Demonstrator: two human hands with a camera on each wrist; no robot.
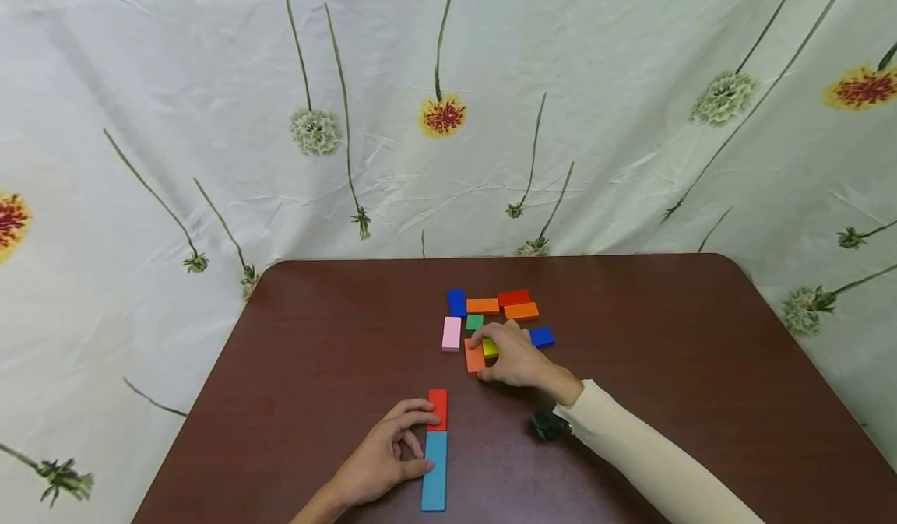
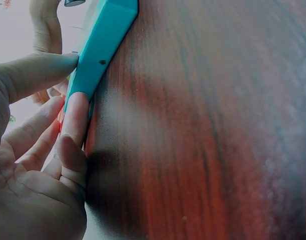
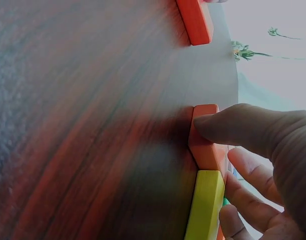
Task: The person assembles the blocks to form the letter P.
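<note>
The light orange block [image 1: 474, 358] beside the yellow block [image 1: 490, 349] is in the right hand's [image 1: 517, 356] pinch. The left hand [image 1: 381, 455] loosely touches the red block [image 1: 439, 401] and long blue block [image 1: 435, 485].

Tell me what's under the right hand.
Partly under the right hand, an orange block and a yellow block show; what the palm covers cannot be seen in the head view.

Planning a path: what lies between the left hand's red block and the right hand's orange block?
Bare tabletop separates the red block from the orange block; the head and right wrist views show it.
</note>
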